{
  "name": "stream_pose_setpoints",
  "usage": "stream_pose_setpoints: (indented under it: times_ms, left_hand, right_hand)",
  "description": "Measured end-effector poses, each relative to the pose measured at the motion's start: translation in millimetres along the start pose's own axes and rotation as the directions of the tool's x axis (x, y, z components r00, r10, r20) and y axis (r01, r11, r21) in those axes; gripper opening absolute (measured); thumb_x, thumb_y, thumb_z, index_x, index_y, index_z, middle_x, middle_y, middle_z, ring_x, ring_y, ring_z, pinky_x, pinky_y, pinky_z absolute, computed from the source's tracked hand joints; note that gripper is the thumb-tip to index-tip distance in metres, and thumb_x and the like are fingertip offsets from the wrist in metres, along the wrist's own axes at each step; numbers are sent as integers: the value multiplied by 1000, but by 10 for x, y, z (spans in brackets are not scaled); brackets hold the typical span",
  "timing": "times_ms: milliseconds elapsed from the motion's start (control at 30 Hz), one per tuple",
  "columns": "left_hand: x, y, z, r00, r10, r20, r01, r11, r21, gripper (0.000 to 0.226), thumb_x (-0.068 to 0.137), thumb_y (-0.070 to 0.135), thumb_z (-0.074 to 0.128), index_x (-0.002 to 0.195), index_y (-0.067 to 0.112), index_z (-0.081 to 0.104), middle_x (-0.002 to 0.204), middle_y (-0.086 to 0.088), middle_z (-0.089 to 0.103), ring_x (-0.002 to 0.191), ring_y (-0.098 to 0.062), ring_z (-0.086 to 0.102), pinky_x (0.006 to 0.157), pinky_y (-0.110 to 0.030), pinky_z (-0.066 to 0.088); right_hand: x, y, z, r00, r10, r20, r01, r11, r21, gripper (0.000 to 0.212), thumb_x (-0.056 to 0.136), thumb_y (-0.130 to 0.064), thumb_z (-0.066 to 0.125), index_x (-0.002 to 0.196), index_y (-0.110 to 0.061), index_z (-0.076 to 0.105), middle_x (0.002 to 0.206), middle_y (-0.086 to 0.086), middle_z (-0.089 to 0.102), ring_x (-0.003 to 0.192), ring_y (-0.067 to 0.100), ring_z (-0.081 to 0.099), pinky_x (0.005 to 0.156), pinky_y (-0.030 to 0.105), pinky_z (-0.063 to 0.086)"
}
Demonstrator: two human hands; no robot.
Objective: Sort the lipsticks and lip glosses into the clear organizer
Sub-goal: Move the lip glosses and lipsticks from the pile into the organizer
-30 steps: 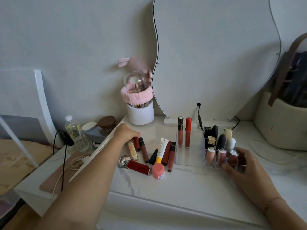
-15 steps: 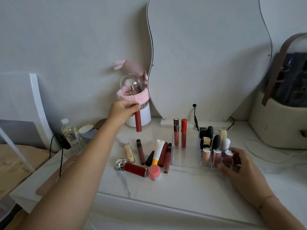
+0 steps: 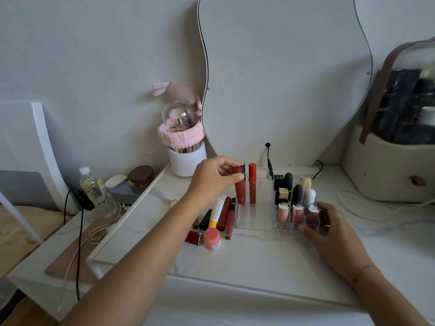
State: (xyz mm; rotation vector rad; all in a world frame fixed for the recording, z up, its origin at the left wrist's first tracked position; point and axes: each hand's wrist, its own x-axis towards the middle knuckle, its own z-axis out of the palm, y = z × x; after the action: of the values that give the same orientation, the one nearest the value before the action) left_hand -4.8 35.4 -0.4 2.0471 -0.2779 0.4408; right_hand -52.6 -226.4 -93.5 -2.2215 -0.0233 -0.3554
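Note:
My left hand (image 3: 213, 177) pinches the top of a dark red lip gloss tube (image 3: 240, 188), held upright at the back left corner of the clear organizer (image 3: 255, 220). Another gloss with a dark cap stands right behind it, and a red gloss (image 3: 252, 184) stands beside it. My right hand (image 3: 329, 228) grips the organizer's front right corner. Its right compartments hold several lipsticks (image 3: 297, 196). A loose pile of tubes (image 3: 220, 214) lies on the tabletop left of the organizer, partly hidden by my left forearm.
A white brush holder with a pink headband (image 3: 186, 147) stands behind my left hand, against a wavy mirror (image 3: 282, 78). A water bottle (image 3: 93, 187), jars and cables sit at the left. A beige bag (image 3: 388, 165) stands at the right.
My left hand picked the dark red gloss out of the pile, lifted it, then carried it right and down to the organizer's back left corner. My right hand stayed on the organizer.

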Motion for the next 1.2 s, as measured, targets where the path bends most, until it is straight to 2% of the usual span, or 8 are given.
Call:
stream_pose_setpoints:
  times_ms: [100,233,567,700,800,933,1067,1200]
  left_hand:
    - [-33,-45,101,1000,22,-8,-21,998,66,23,68,22,80,86,31,69,79,12,68,67,2,60,65,-9,49]
    - [-59,-117,168,1000,13,-7,-12,995,95,25,69,19,79,91,23,69,81,8,69,71,-5,62,67,-12,52]
    - [-47,-183,216,999,11,-51,-5,993,116,28,68,19,80,92,18,66,80,2,67,66,-7,59,63,-14,51]
    - [-41,-215,113,999,-6,-38,10,996,88,29,69,27,80,94,23,66,82,8,65,67,3,57,64,-9,48]
    - [-4,-299,-128,1000,-24,-7,24,995,94,25,70,32,78,91,30,65,86,9,67,74,1,60,69,-10,49]
    - [-9,-588,-518,986,-156,63,143,976,166,26,72,30,77,96,25,66,92,8,68,88,-11,63,77,-19,48]
    - [-91,-921,-795,933,-317,171,258,920,296,34,71,32,78,102,28,66,106,8,66,104,-10,57,88,-27,43]
    - [-133,-1101,-835,901,-404,157,324,869,375,40,71,34,77,108,27,62,109,6,61,105,-11,54,84,-25,41]
  right_hand:
    - [4,4,6,1000,1,-3,-1,1000,3,62,74,-33,74,128,-21,47,115,0,57,92,17,58,75,27,40]
    - [8,7,9,1000,-3,0,3,1000,-5,62,74,-33,74,129,-20,46,116,-1,57,94,16,57,76,26,39]
    - [14,17,8,1000,-8,0,8,1000,18,59,74,-31,74,126,-22,47,113,-1,59,94,16,57,74,26,40]
    - [5,14,9,1000,-15,-5,15,1000,5,59,75,-32,74,127,-22,47,114,-1,58,92,15,57,74,25,40]
    - [6,1,5,1000,-16,0,16,1000,-2,60,75,-32,73,128,-21,47,115,0,58,92,15,57,73,25,40]
    - [4,-11,-1,1000,-13,8,13,1000,3,61,75,-31,73,129,-19,46,116,1,57,95,16,56,78,27,41]
    - [-3,-19,-3,1000,-15,3,15,1000,5,61,75,-28,74,128,-18,46,114,2,57,94,15,55,79,28,41]
    - [-9,-32,-9,1000,-12,5,12,1000,-1,60,75,-28,74,128,-19,46,113,1,57,91,15,54,78,28,40]
